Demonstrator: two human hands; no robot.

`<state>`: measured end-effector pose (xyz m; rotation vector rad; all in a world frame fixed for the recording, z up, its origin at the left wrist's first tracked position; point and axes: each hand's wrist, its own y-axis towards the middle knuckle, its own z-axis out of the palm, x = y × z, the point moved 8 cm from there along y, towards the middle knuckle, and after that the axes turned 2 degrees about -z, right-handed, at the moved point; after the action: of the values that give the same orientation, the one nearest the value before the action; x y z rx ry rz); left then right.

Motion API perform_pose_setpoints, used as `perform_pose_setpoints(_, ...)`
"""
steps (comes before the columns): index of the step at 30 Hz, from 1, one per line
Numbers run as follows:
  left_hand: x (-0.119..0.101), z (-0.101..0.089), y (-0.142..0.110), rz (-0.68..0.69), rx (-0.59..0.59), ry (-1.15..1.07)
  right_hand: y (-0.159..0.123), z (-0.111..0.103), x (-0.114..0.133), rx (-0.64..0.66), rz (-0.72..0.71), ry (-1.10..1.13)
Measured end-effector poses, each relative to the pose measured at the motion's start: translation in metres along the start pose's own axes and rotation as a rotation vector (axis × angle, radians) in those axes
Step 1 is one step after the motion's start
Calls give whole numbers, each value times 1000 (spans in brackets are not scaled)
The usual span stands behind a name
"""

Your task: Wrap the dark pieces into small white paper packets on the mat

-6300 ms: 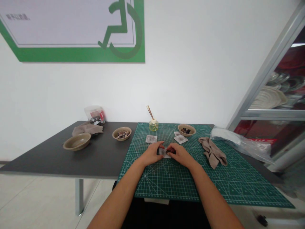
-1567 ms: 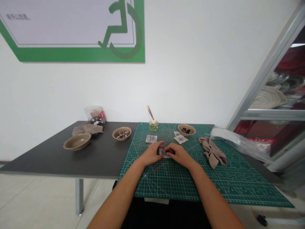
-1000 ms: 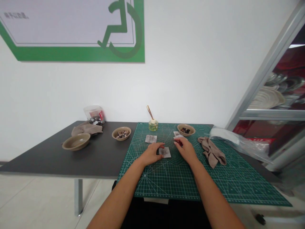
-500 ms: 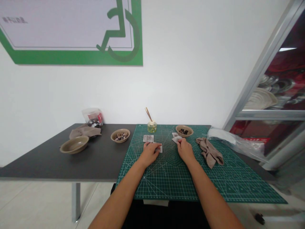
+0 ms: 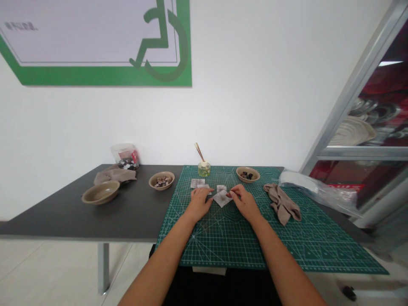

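Note:
My left hand (image 5: 199, 204) lies on the green cutting mat with its fingers spread, at the near edge of a thin grey patterned square (image 5: 207, 188). Another such square (image 5: 197, 182) lies just behind, partly overlapped. My right hand (image 5: 245, 203) pinches the right corner of a tilted grey square (image 5: 221, 199) between thumb and fingers. A further grey square (image 5: 221, 188) sits directly behind that one, touching or overlapping it. The marks on the squares are too small to make out.
On the cutting mat (image 5: 255, 242) stand a reed diffuser (image 5: 204, 170), a bowl of dark pieces (image 5: 247, 175) and a crumpled brown cloth (image 5: 282, 204). A bowl of small pieces (image 5: 162, 181), an empty bowl (image 5: 101, 193), another cloth (image 5: 114, 174) and a clear tub (image 5: 126, 157) are left; a plastic bag (image 5: 321, 193) lies right.
My left hand has slid the near square up and left, against the back one. My right hand has reached to the two right squares and drawn them left and nearer.

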<state>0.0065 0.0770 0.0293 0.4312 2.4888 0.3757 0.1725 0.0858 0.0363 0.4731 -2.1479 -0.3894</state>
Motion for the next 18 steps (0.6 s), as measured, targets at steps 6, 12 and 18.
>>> perform_pose_setpoints(6, -22, 9, -4, 190, 152, -54, 3, 1, 3, -14, -113, -84)
perform_pose_setpoints(12, -30, 6, -5, 227, 177, -100, 4, 5, 1, 5, -123, -116)
perform_pose_setpoints(18, -34, 5, -7, 274, 148, -107, 5, 12, -8, 56, -17, -65)
